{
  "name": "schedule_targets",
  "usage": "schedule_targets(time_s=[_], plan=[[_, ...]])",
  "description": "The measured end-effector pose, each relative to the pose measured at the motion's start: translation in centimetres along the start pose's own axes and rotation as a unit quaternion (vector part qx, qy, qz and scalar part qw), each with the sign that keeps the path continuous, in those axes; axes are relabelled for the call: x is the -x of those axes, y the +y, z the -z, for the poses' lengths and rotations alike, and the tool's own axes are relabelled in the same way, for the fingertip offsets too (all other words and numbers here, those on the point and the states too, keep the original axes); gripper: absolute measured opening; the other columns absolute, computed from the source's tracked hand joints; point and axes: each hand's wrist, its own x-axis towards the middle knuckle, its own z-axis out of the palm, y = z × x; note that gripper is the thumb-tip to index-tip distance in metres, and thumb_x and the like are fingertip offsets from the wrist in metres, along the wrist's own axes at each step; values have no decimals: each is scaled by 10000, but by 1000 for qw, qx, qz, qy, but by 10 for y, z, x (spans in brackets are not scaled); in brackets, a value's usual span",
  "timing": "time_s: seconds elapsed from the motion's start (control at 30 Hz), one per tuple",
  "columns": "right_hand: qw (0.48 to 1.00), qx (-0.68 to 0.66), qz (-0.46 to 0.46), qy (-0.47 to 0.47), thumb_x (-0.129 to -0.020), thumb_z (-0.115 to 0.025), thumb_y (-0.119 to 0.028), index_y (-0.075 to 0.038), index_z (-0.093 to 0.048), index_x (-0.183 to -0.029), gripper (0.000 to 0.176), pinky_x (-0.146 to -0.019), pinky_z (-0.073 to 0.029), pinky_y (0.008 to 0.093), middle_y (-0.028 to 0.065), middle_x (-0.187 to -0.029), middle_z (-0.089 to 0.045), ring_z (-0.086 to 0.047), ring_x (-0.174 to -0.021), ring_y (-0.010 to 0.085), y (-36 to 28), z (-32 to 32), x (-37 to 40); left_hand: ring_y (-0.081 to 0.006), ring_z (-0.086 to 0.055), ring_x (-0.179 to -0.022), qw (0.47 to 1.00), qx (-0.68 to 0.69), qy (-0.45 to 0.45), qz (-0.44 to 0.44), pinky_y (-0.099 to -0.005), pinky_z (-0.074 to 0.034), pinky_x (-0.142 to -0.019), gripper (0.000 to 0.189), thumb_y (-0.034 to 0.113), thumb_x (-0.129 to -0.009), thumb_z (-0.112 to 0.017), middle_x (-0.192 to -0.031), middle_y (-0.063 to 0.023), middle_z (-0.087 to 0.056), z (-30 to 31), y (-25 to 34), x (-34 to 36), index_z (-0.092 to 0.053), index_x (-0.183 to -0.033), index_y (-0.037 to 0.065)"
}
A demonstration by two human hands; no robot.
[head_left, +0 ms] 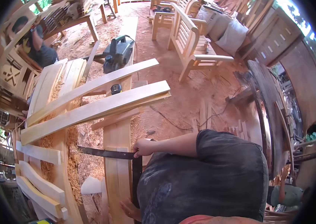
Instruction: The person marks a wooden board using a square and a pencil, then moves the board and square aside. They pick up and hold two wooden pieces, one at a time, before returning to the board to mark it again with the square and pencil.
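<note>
My right hand is closed on the corner of a dark L-shaped carpenter's square. One arm of the square crosses a light wooden board; the other runs along the board's edge beside my torso. Lower in the view, my left hand has its fingers stretched out at the board's near edge, close to the square's second arm. Narrow planks lie lengthwise beneath the square. Part of the square's second arm is hidden by my dark shirt.
Two long planks lie slanted across the work, with a tape measure and a green power tool beyond. Curved wooden pieces lie left. A slatted bench stands behind. People are at upper left and lower right.
</note>
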Motion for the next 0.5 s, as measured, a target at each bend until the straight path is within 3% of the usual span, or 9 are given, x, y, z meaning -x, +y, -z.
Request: schedule_targets(time_s=[0.17,0.27,0.3,0.33,0.37,0.4,0.43,0.47,0.5], plan=[[999,9,37,27,-863,-851,-363,-99,-808,-1060,332,-806,-566,450,142,-963,-784,-750,-911,313,22,-13,-10,-462,-549,-1383,985,97,-112,94,-548,-493,-1107,595,546,-1017,-575,-1522,-267,-542,40,23,-27,-636,-1428,119],[998,44,2,-48,-896,-809,-336,-91,-816,-1069,300,-746,-566,411,119,-886,-782,-732,-810,235,11,0,-10,-468,-448,-1466,989,53,-109,83,-597,-373,-1197,784,554,-860,-766,-1566,-271,-487,50,33,-30,-576,-1479,112],[997,18,80,-10,-908,-796,-337,-66,-816,-1055,309,-712,-560,407,119,-852,-784,-717,-753,217,-6,7,5,-456,-432,-1482,981,111,-134,83,-571,-344,-1225,701,321,-822,-816,-1569,-236,-496,69,38,-47,-593,-1462,140],[998,57,31,-2,-913,-796,-349,-47,-818,-1056,335,-711,-560,419,130,-855,-788,-704,-727,200,-6,5,5,-439,-417,-1499,974,114,-158,118,-542,-315,-1252,731,129,-751,-798,-1551,-192,-528,77,43,-53,-597,-1453,140],[998,62,-2,-9,-925,-790,-347,-37,-822,-1075,346,-710,-555,400,121,-873,-794,-696,-740,175,0,3,4,-425,-404,-1510,964,130,-164,164,-525,-316,-1257,715,114,-762,-785,-1549,-169,-535,78,49,-48,-602,-1453,148],[999,35,-12,-4,-934,-781,-326,-21,-812,-1108,353,-689,-540,365,94,-872,-794,-682,-737,153,-13,4,12,-409,-382,-1524,969,80,-188,139,-529,-321,-1253,744,254,-776,-858,-1571,-154,-517,67,43,-34,-601,-1471,185],[999,16,-17,-36,-945,-771,-300,-10,-808,-1124,343,-647,-510,320,52,-830,-767,-643,-711,112,-4,4,4,-392,-361,-1539,921,208,-218,249,-531,-312,-1255,835,412,-742,-903,-1605,-149,-481,75,49,-36,-594,-1494,223],[998,-17,12,-64,-964,-760,-281,-2,-804,-1052,296,-601,-480,294,29,-767,-712,-596,-654,92,2,4,-6,-401,-337,-1558,950,167,-163,205,-532,-244,-1283,795,202,-770,-825,-1667,-172,-394,78,48,-39,-565,-1522,198],[997,12,13,-79,-991,-741,-270,-2,-771,-937,274,-560,-451,283,11,-718,-662,-564,-606,84,21,5,-18,-372,-303,-1578,946,192,-141,218,-533,-242,-1282,876,314,-741,-862,-1709,-176,-327,76,47,-34,-542,-1552,227]])
